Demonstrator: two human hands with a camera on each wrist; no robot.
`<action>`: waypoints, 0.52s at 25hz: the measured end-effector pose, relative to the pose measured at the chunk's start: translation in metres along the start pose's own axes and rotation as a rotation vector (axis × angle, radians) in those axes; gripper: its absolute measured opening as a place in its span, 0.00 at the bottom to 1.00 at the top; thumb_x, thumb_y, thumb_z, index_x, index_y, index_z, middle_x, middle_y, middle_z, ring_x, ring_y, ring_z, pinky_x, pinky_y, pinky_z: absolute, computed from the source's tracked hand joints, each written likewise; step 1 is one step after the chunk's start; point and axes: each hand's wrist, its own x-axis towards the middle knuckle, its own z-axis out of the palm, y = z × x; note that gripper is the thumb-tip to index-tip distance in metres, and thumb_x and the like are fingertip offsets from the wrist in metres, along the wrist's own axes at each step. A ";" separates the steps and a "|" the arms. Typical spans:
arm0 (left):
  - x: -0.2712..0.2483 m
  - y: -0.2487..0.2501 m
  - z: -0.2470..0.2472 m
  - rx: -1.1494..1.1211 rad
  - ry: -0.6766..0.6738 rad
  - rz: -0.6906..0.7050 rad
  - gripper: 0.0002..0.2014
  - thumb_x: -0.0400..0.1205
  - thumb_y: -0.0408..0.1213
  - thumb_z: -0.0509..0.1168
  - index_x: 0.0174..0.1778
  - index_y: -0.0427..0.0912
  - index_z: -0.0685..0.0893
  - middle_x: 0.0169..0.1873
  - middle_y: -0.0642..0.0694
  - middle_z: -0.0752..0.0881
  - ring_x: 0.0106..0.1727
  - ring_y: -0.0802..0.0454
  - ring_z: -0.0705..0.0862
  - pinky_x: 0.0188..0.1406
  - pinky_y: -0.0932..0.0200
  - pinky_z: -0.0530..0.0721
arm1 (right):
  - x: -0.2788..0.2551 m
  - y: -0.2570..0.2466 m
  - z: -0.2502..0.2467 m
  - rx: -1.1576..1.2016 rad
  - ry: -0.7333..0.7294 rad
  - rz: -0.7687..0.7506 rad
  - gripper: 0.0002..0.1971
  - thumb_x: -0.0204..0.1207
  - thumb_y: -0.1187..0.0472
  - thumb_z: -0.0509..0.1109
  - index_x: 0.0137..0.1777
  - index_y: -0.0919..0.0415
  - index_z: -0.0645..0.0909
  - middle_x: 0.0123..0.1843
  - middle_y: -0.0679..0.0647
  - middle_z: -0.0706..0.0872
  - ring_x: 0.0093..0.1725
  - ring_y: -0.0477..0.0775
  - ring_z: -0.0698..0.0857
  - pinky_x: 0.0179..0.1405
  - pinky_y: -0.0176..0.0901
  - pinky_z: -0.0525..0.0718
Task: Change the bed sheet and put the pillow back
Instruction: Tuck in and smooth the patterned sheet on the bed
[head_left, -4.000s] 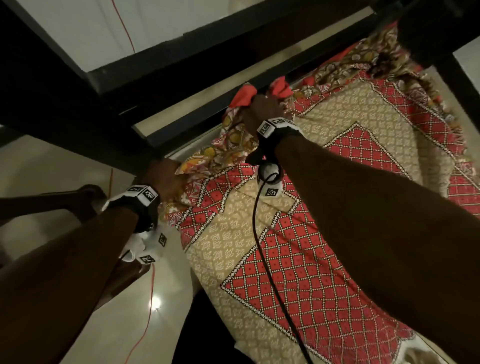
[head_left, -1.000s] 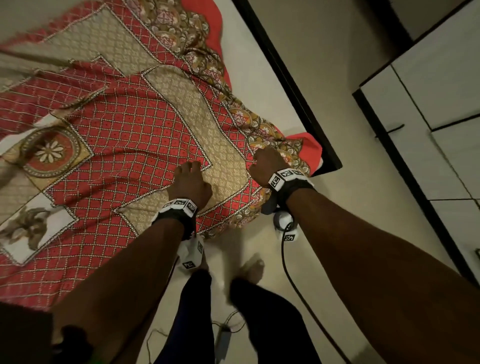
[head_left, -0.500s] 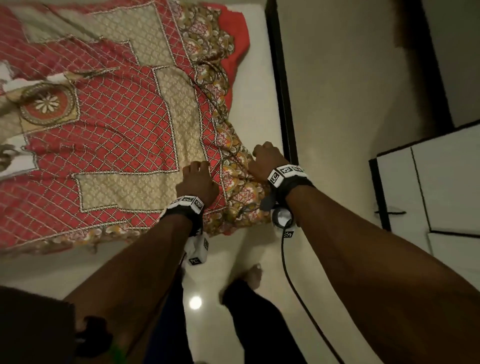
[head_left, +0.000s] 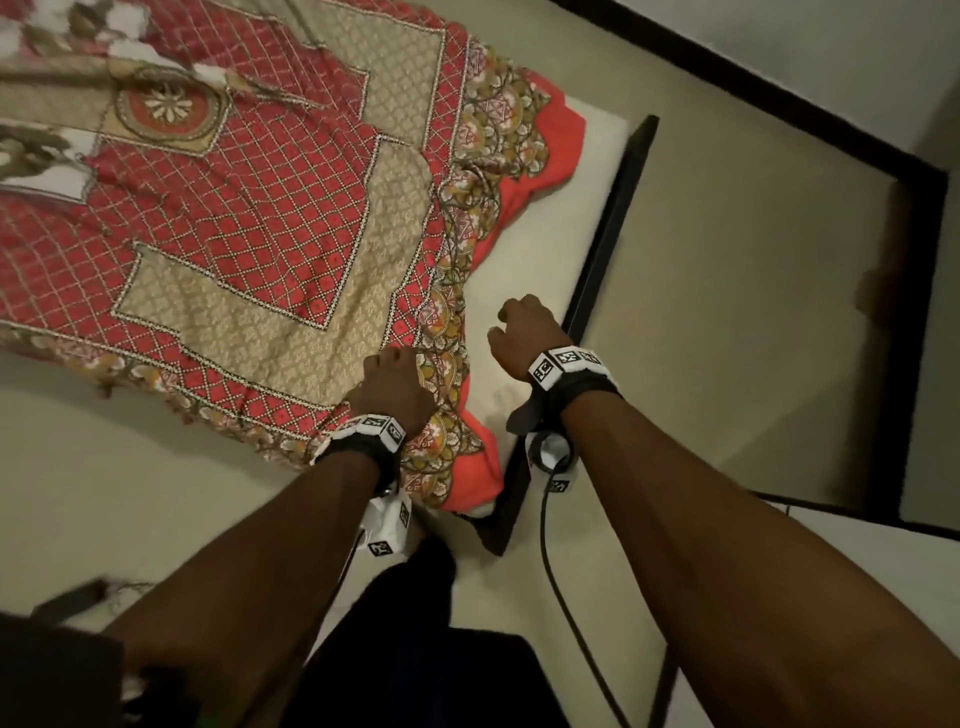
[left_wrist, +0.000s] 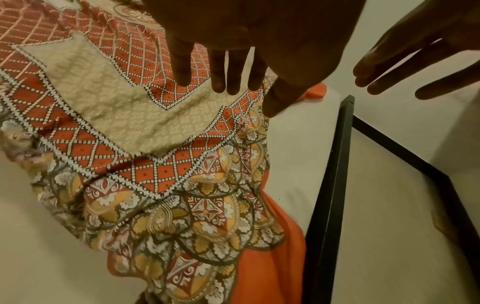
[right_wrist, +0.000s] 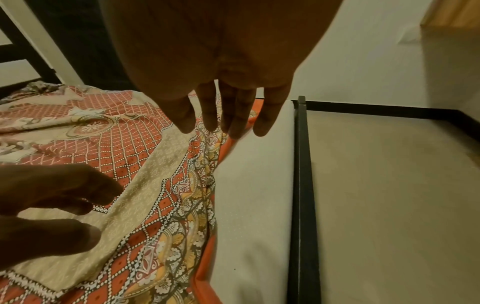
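A red and beige patterned bed sheet (head_left: 249, 218) lies rumpled on the white mattress (head_left: 550, 249), leaving the mattress's right edge and near corner partly bare. My left hand (head_left: 392, 382) rests on the sheet near its flowered border, fingers straight in the left wrist view (left_wrist: 233, 67). My right hand (head_left: 524, 332) hovers over the bare mattress strip just right of the sheet's orange edge (right_wrist: 228, 148), its fingers (right_wrist: 233, 119) extended and holding nothing. No pillow is in view.
A black bed frame rail (head_left: 602, 270) runs along the mattress's right side to a corner near my legs. Beyond it are beige floor (head_left: 753, 260), a wall with black skirting (head_left: 779, 98), and a white cabinet (head_left: 857, 571) at the lower right. A cable hangs from my right wrist.
My right hand has let go of the sheet's border and moved right, over bare mattress. My left hand stays on the sheet. The head view has swung round.
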 end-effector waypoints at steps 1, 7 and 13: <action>0.000 0.005 0.005 -0.007 0.001 -0.008 0.31 0.79 0.44 0.66 0.79 0.43 0.68 0.74 0.39 0.71 0.74 0.36 0.68 0.63 0.36 0.80 | 0.002 0.009 -0.003 -0.012 -0.003 -0.022 0.19 0.83 0.53 0.61 0.68 0.64 0.76 0.68 0.63 0.75 0.68 0.66 0.76 0.66 0.57 0.78; -0.008 0.043 0.040 -0.148 0.021 -0.156 0.30 0.80 0.42 0.66 0.79 0.45 0.68 0.73 0.39 0.70 0.75 0.35 0.67 0.65 0.35 0.79 | 0.034 0.064 -0.015 -0.150 -0.133 -0.088 0.19 0.81 0.53 0.61 0.68 0.63 0.77 0.67 0.62 0.75 0.68 0.67 0.77 0.67 0.57 0.78; -0.015 0.067 0.067 -0.254 0.101 -0.444 0.33 0.81 0.46 0.67 0.81 0.42 0.65 0.77 0.36 0.68 0.77 0.33 0.65 0.69 0.32 0.76 | 0.086 0.077 -0.032 -0.283 -0.223 -0.352 0.20 0.82 0.53 0.62 0.69 0.64 0.76 0.68 0.64 0.74 0.68 0.67 0.76 0.67 0.59 0.77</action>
